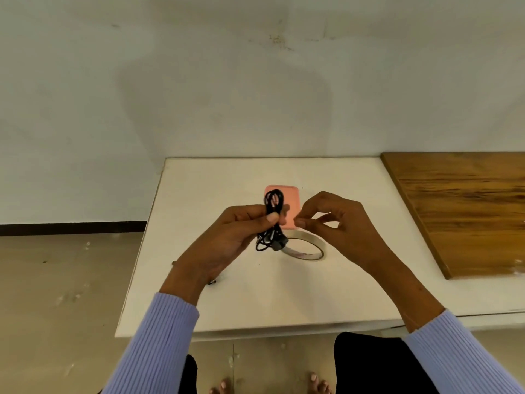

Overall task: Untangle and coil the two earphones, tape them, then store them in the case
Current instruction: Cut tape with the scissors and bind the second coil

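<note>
At the bottom of the frame two lilac sleeves (159, 342) reach up from the person's lap over the near edge of the white table (255, 302). Just above centre, the left hand (235, 231) is curled round a black earphone cord (272, 220), thumb pressed across the middle of the bundle, with a loop standing above the fist and the plug and buds hanging loose below. The right hand (338, 220), to the right of it and not touching the cord, has thumb and forefinger pinched together; whether a bit of clear tape sits between them I cannot tell. Beneath the hands a roll of tape (308, 250) lies flat on the table. Behind the bundle, further up the frame, the pink case (289, 214) rests on the tabletop, partly hidden. A brown wooden board (466, 206) fills the right side. The cord looks light, limp and springy, likely to uncoil if released, so holding it across the waist where the strands bunch seems best, leaving that spot to be wrapped with tape.
</note>
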A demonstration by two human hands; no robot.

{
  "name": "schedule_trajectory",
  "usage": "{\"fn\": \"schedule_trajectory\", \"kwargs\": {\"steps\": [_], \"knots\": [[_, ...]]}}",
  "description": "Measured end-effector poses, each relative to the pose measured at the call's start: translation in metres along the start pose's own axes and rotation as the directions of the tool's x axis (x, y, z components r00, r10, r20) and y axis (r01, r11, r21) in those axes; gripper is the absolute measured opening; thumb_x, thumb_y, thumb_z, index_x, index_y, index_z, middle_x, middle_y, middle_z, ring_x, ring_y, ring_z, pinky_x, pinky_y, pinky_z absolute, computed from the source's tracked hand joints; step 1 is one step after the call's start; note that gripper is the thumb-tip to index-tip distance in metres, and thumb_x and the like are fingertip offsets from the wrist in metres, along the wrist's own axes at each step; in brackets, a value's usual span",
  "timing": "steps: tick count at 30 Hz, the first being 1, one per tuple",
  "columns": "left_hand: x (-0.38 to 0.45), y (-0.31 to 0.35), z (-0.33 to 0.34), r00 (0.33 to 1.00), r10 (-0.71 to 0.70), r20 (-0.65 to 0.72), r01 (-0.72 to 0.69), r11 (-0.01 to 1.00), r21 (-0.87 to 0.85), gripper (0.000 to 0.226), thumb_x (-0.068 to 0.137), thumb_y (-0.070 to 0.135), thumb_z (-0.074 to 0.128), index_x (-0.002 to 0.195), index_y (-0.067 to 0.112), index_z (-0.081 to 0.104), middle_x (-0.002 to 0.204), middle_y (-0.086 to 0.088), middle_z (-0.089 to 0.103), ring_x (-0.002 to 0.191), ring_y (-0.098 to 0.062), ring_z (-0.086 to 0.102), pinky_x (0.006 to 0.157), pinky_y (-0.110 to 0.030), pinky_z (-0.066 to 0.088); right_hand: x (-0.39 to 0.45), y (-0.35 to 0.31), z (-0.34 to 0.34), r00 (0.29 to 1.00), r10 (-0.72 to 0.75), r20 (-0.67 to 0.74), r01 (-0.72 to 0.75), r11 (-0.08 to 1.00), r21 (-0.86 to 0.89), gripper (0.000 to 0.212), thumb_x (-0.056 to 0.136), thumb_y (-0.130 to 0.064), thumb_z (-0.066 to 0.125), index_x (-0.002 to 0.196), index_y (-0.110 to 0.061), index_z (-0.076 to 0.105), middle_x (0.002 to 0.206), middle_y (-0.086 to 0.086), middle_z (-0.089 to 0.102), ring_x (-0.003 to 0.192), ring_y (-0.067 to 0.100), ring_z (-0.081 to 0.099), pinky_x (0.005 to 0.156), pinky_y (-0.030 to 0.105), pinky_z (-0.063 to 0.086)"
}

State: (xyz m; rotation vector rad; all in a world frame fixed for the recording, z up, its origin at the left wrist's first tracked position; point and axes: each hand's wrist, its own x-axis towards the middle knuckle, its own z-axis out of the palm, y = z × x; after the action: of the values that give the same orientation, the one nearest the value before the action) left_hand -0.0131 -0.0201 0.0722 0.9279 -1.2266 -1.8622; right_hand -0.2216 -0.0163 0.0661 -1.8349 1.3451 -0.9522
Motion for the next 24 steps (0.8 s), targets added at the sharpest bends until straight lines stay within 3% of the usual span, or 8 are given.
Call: {"fn": "schedule_trajectory", "kwargs": {"steps": [4, 7, 12, 16, 24], "knots": [[0.001, 0.006, 0.011, 0.998, 0.016, 0.059, -0.021, 0.995, 0.097, 0.023, 0.086, 0.024, 0.059, 0.096, 0.007, 0.071, 0.114, -0.014, 0.068, 0.113, -0.022, 0.061, 0.102, -0.027, 0.043, -0.001, -0.005, 0.0, 0.999, -0.019, -0.031, 0.018, 0.999, -0.051, 0.012, 0.077, -0.027, 0.071, 0.082, -0.016, 0.07, 0.086, -0.005, 0.066, 0.084, 0.011, 0.064, 0.074, 0.029, 0.055], [-0.002, 0.011, 0.014, 0.999, 0.026, 0.045, -0.033, 0.988, 0.154, 0.029, 0.086, 0.027, 0.06, 0.101, 0.004, 0.07, 0.115, -0.025, 0.064, 0.111, -0.035, 0.06, 0.098, -0.026, 0.047, 0.0, -0.009, 0.002, 0.996, -0.062, -0.059, 0.058, 0.995, -0.08, 0.007, 0.078, -0.027, 0.071, 0.083, -0.022, 0.069, 0.086, -0.007, 0.066, 0.082, 0.008, 0.063, 0.073, 0.03, 0.055], [-0.005, 0.019, 0.014, 0.997, 0.056, 0.044, -0.064, 0.978, 0.196, 0.031, 0.088, 0.025, 0.059, 0.107, 0.002, 0.068, 0.117, -0.019, 0.065, 0.115, -0.025, 0.059, 0.103, -0.032, 0.039, -0.001, -0.017, 0.005, 0.989, -0.087, -0.117, 0.077, 0.994, -0.084, 0.004, 0.079, -0.02, 0.072, 0.083, -0.019, 0.072, 0.085, -0.005, 0.065, 0.08, 0.008, 0.063, 0.07, 0.028, 0.054], [-0.007, 0.024, 0.016, 0.998, 0.066, 0.019, -0.068, 0.991, 0.12, 0.028, 0.09, 0.016, 0.053, 0.107, -0.001, 0.067, 0.117, -0.015, 0.066, 0.112, -0.018, 0.061, 0.09, -0.025, 0.046, -0.001, -0.024, 0.006, 0.977, -0.069, -0.2, 0.061, 0.997, -0.048, 0.009, 0.076, -0.019, 0.076, 0.082, -0.026, 0.074, 0.082, -0.006, 0.065, 0.079, 0.009, 0.063, 0.067, 0.028, 0.054], [-0.007, 0.029, 0.018, 1.0, 0.029, -0.009, -0.029, 1.0, -0.006, 0.021, 0.094, 0.006, 0.047, 0.099, 0.002, 0.067, 0.109, -0.016, 0.068, 0.11, -0.028, 0.063, 0.085, -0.021, 0.052, 0.0, -0.028, 0.012, 0.958, -0.043, -0.285, 0.033, 0.999, -0.04, 0.009, 0.071, -0.012, 0.08, 0.079, -0.017, 0.076, 0.079, -0.003, 0.067, 0.072, 0.011, 0.064, 0.061, 0.037, 0.056]]}}
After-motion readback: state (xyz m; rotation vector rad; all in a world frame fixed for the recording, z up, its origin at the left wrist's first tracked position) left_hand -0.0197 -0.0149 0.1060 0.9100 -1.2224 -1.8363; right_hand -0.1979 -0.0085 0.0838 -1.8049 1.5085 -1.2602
